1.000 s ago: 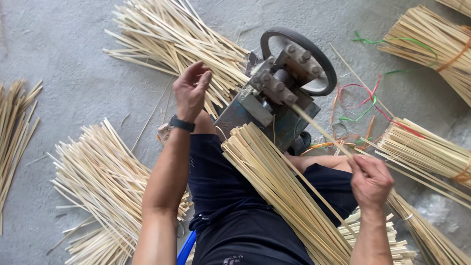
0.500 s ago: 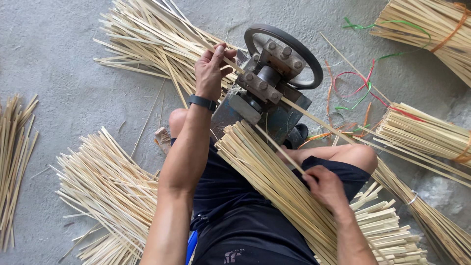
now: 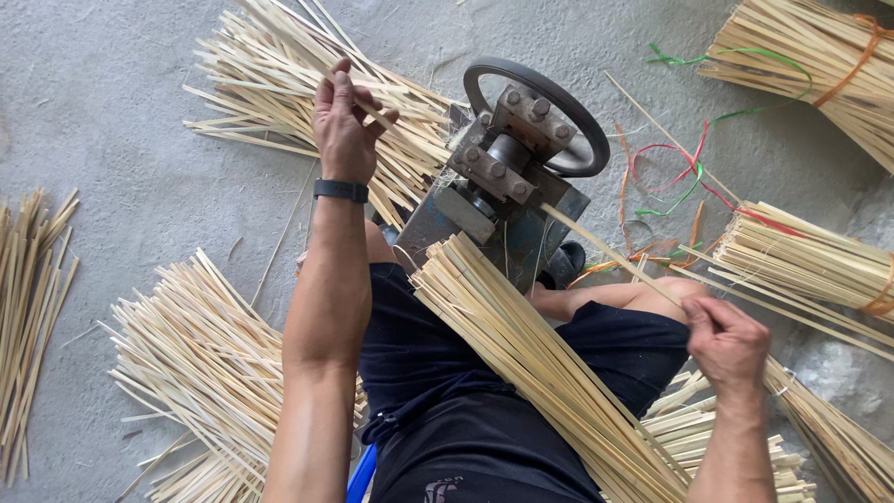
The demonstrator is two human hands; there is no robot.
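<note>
Floor: grey concrete floor [image 3: 121, 121], with piles and tied bundles of pale bamboo strips lying all around the seated person.
Lap bundle: a long thick sheaf of bamboo strips [image 3: 540, 373] lies slantwise across the person's dark shorts [image 3: 438, 373], its upper end touching the base of the machine.
Left pile: loose strips [image 3: 196, 363] fanned out on the floor beside the left forearm.
Far pile: a spread heap of strips [image 3: 270, 84] beyond the machine, under and around the left hand.
Tied bundles: one bundle [image 3: 819, 65] at the top right with an orange band; another [image 3: 810, 261] near the right hand, also banded; neither is in any container.
Edge pile: a smaller pile [image 3: 33, 317] at the far left, well apart from the rest.
Machine: a small metal splitting machine [image 3: 498, 200] with bolted blocks and a dark hand wheel [image 3: 540, 116], standing between the person's knees.
Cords: loose red, green and orange plastic cords [image 3: 670, 172] on the floor just right of the machine.
Left hand: left hand [image 3: 345, 126], a black wristband [image 3: 340, 190] on the wrist, fingers pinched on a few thin strips over the far pile.
Right hand: right hand [image 3: 726, 340] clenched around a single strip [image 3: 610, 253] whose far end reaches the machine.
</note>
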